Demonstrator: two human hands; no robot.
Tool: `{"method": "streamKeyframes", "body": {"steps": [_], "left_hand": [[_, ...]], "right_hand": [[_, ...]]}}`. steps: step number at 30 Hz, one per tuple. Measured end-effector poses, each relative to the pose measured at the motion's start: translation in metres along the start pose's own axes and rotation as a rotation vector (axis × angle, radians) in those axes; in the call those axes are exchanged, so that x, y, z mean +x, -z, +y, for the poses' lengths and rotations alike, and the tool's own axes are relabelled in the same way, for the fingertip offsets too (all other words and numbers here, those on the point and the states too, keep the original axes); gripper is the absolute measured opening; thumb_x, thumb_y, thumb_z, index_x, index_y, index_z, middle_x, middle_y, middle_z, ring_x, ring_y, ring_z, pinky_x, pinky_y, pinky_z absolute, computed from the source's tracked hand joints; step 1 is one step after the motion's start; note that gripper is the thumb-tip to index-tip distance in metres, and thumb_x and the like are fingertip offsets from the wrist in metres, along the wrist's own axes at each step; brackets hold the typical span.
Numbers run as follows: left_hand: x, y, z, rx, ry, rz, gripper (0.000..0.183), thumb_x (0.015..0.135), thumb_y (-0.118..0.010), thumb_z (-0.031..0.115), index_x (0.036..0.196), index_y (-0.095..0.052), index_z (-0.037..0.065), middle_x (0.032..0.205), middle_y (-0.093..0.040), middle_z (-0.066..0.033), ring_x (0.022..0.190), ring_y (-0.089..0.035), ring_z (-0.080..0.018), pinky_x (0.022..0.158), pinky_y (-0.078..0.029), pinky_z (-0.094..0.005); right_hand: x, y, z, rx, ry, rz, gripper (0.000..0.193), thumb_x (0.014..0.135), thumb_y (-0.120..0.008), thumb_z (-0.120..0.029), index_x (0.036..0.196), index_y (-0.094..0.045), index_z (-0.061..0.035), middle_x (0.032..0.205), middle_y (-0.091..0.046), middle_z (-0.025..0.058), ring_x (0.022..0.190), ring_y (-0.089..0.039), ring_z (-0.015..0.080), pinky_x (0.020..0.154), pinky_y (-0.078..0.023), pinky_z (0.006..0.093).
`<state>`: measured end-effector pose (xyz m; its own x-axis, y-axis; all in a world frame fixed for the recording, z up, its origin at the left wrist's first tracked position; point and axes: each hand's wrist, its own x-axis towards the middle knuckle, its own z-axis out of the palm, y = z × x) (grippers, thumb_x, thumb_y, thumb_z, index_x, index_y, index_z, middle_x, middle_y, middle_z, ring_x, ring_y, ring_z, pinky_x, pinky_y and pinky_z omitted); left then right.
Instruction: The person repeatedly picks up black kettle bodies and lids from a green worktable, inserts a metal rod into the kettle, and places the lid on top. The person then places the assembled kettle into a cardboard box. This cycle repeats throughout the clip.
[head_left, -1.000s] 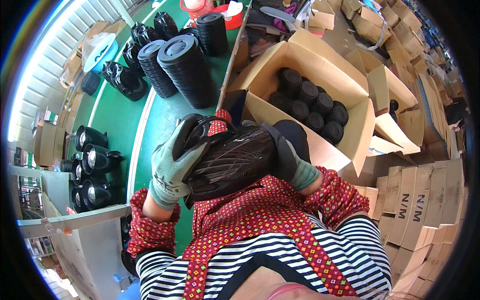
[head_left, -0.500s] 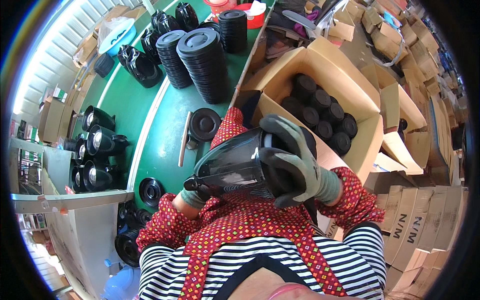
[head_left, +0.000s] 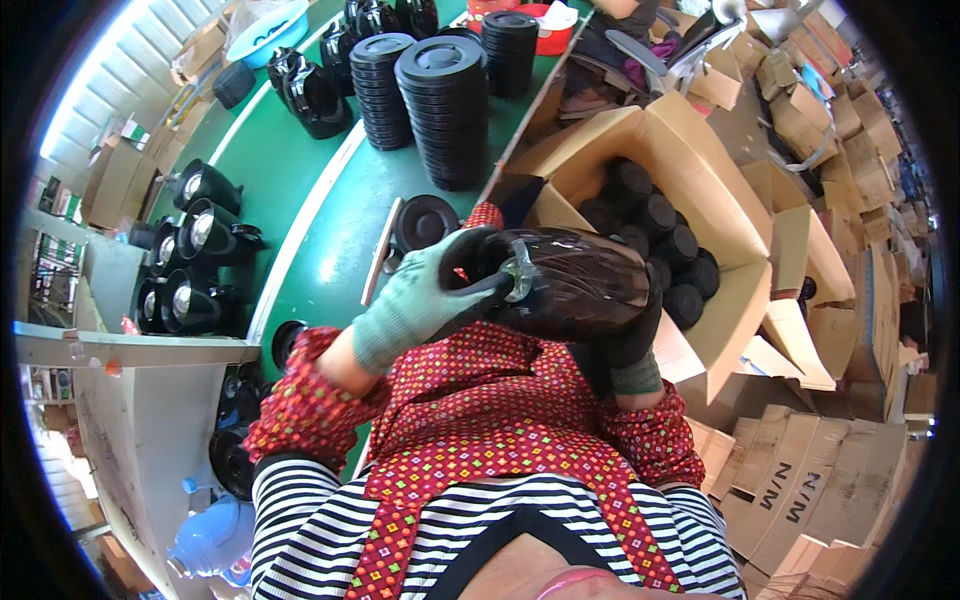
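Observation:
Held level in front of my apron is a glossy black jug (head_left: pixel 585 280) that looks wrapped in clear plastic film. At its left end, my left hand (head_left: pixel 425 295), in a grey-green and black glove, is closed with thumb and fingers around the black part there, beside a shiny crumple of clear film (head_left: pixel 519 271). My right hand (head_left: pixel 630 355), gloved the same way, supports the jug from below at its right end, its fingers mostly hidden by the jug. A round black lid (head_left: pixel 425 222) lies on the green table just beyond my left hand.
Tall stacks of black lids (head_left: pixel 442 110) stand on the green table (head_left: pixel 310 240). Several black jugs (head_left: pixel 205 232) sit at left, wrapped ones (head_left: pixel 308 95) farther back. An open carton (head_left: pixel 735 285) of black cylindrical items is at right, flat cartons (head_left: pixel 800 480) below it.
The jug has been turned round, its right end now supported from below by my right hand. My left hand has come up from behind it to grip the left end.

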<state>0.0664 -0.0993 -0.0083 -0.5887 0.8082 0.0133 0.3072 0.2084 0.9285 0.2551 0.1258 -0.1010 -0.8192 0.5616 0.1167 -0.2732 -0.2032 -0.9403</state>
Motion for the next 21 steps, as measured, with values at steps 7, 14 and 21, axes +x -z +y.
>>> {"method": "streamKeyframes", "body": {"steps": [7,14,21], "left_hand": [[-0.025,-0.010,0.051,0.298,-0.597,0.203,0.104,0.067,-0.098,0.037,0.152,-0.049,0.003,0.153,-0.049,-0.0250,0.142,-0.048,-0.0441,0.117,-0.038,-0.0547],[-0.021,-0.038,0.050,0.377,-0.595,0.115,0.074,0.069,-0.094,0.034,0.136,-0.067,0.016,0.161,-0.036,-0.0298,0.149,-0.034,-0.0539,0.120,-0.032,-0.0618],[-0.058,-0.040,-0.031,0.213,-0.555,-0.171,0.060,0.078,-0.090,0.026,0.133,-0.069,0.014,0.162,-0.036,-0.0321,0.149,-0.038,-0.0503,0.120,-0.036,-0.0549]], "right_hand": [[0.008,0.021,0.026,0.055,0.086,0.084,0.048,0.102,-0.064,-0.016,0.145,-0.055,0.0027,0.141,-0.065,0.0165,0.123,-0.067,0.0269,0.106,-0.056,0.0403],[0.019,0.011,0.007,0.238,-0.040,0.027,0.048,0.105,-0.060,-0.020,0.147,-0.055,0.0024,0.140,-0.065,0.0152,0.123,-0.067,0.0253,0.109,-0.054,0.0403],[0.071,0.042,-0.047,-0.190,-0.203,-0.290,0.049,0.106,-0.060,-0.022,0.148,-0.056,0.0014,0.138,-0.067,0.0133,0.122,-0.066,0.0224,0.111,-0.052,0.0387]]}}
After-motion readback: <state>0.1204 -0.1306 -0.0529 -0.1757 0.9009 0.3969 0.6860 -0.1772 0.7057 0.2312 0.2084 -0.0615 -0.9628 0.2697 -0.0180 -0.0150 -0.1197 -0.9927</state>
